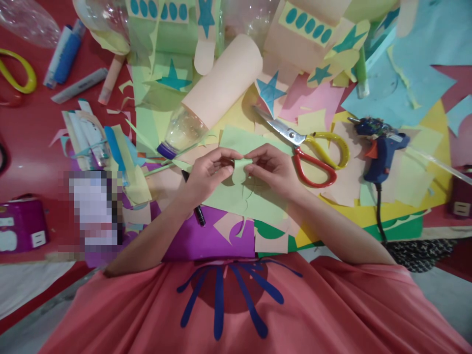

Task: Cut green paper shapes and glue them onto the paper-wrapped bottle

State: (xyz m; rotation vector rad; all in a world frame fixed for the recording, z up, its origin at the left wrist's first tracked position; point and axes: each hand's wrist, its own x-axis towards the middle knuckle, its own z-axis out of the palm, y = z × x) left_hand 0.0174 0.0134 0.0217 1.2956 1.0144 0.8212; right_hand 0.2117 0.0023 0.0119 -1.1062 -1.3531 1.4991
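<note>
Between my two hands is a small light green paper piece (241,170) with a rounded lower edge. My left hand (214,172) pinches its left side, and my right hand (271,169) pinches the right side near the top. Under the hands lies a larger light green sheet (221,200), with thin curled trimmings on it. Scissors (295,137) with one yellow and one red handle rest partly open just right of my right hand. A black pen (199,215) lies beneath my left forearm.
A paper-wrapped plastic bottle (224,81) lies beyond my hands. At right is a blue glue gun (383,152) with its cord toward me. Markers (68,54), a phone-like blurred object (94,211) and a purple box (24,223) are left. Decorated paper shapes (273,93) crowd the back.
</note>
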